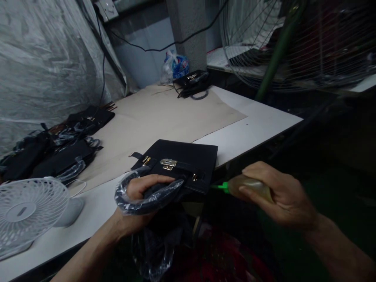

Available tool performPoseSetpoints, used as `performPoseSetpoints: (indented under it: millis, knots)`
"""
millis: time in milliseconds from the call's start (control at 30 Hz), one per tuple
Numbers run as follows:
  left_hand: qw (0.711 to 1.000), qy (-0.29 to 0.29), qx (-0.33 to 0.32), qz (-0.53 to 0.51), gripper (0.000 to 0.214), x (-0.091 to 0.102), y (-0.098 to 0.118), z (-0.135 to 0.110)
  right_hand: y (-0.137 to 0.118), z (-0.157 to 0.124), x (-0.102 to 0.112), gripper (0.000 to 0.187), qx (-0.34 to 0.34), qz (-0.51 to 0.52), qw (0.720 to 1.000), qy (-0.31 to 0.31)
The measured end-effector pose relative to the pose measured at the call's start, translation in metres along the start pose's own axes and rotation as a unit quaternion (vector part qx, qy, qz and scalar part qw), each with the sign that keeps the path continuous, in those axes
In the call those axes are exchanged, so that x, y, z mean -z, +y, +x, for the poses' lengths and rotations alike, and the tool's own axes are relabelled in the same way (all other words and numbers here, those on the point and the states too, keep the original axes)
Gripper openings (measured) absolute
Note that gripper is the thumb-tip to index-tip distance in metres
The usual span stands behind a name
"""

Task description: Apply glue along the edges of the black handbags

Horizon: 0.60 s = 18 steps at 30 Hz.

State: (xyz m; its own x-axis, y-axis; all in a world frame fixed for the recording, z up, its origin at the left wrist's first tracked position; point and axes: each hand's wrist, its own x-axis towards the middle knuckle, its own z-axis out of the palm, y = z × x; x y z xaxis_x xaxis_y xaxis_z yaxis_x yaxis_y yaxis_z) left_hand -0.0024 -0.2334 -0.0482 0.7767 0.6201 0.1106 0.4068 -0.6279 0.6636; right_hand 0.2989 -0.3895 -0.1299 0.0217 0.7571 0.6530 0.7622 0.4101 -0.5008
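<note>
A black handbag (190, 154) with gold clasps lies at the near edge of the white table (258, 125). My left hand (141, 196) is closed around its plastic-wrapped handle (152, 197). My right hand (279, 194) grips a small yellowish squeeze bottle (249, 186) with a green nozzle (220, 187). The nozzle points at the bag's right side, almost touching it.
A small white desk fan (28, 209) stands at the near left. Several black bags (58, 150) with wrapped handles lie at the far left, another black bag (192, 82) at the back. A brown paper sheet (158, 113) covers the table's middle. A large wire fan (293, 43) stands at the right.
</note>
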Motion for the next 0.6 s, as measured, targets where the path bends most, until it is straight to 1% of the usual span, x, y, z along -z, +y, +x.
performPoseSetpoints:
  millis: [100,200,333,400,433,500,533,567,600]
  knots:
    - [1.000,0.005,0.011,-0.001,0.024,0.000,-0.001,0.000,0.014,0.000,-0.004,0.014,-0.012,-0.009,1.000,0.023]
    - [1.000,0.003,0.006,0.002,0.024,-0.001,-0.004,0.000,0.014,-0.003,-0.006,0.017,-0.010,0.001,0.999,0.040]
    - [1.000,-0.003,0.009,0.001,0.023,-0.002,-0.004,0.001,0.010,-0.005,-0.005,0.019,-0.004,0.041,0.999,0.019]
    - [1.000,-0.009,0.007,-0.002,0.022,-0.002,-0.003,0.003,0.013,-0.007,-0.004,0.018,-0.022,0.030,0.999,0.032]
    - [1.000,-0.014,0.005,-0.003,0.022,-0.001,-0.003,0.005,0.016,-0.010,-0.003,0.018,-0.043,0.017,0.998,0.051]
    - [1.000,-0.024,0.002,-0.001,0.021,0.007,-0.004,0.010,0.024,-0.019,-0.001,0.021,-0.109,-0.009,0.989,0.103]
    - [0.999,-0.035,-0.004,0.004,0.022,0.013,-0.005,0.014,0.030,-0.026,0.000,0.024,-0.148,-0.020,0.980,0.131]
    - [0.998,-0.051,-0.017,0.013,0.024,0.022,-0.006,0.019,0.037,-0.034,0.000,0.024,-0.194,-0.028,0.968,0.154]
    - [0.996,-0.071,-0.039,0.022,0.028,0.031,-0.006,0.025,0.046,-0.043,0.001,0.021,-0.234,-0.022,0.958,0.163]
